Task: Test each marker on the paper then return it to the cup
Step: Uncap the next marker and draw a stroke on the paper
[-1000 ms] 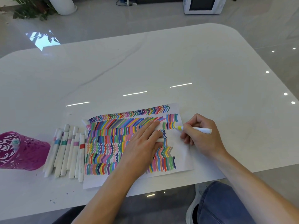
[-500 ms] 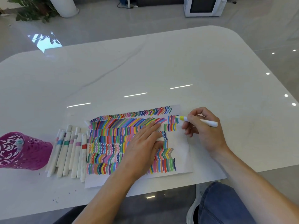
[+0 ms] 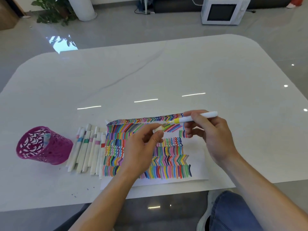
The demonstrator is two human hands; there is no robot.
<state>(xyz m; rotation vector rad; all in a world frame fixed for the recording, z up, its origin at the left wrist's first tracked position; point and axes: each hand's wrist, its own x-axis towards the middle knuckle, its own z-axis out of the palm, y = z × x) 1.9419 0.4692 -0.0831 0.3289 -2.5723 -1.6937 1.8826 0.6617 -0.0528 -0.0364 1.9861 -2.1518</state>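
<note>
**Yellow marker lifted off the paper, cap waiting in the other hand**

The right hand [image 3: 215,137] grips a yellow marker [image 3: 191,118] by its white barrel, tip pointing left and held just above the far edge of the paper [image 3: 196,164]; the tip looks clear of the sheet, though how far I cannot tell. The left hand [image 3: 141,147] is curled shut on a small white cap [image 3: 158,129], pinched between thumb and fingertip, with its open end turned toward the marker tip; the two are near but not touching.

The paper lies near the front edge of the desk [image 3: 166,72], crowded with coloured strokes; a row of capped markers [image 3: 88,150] lies along its left edge, between the sheet and the pink cup [image 3: 43,145]; the cup sits toward the left edge of the desk with one marker [image 3: 47,137] standing in it.

By my reading the test stroke for this marker is done and capping is the step in hand; the next move calls for lining tip and cap on one axis and pressing them together until they seat; then the marker has to travel left, over the lying row, into the cup; most of the row seems yet to go in.
</note>
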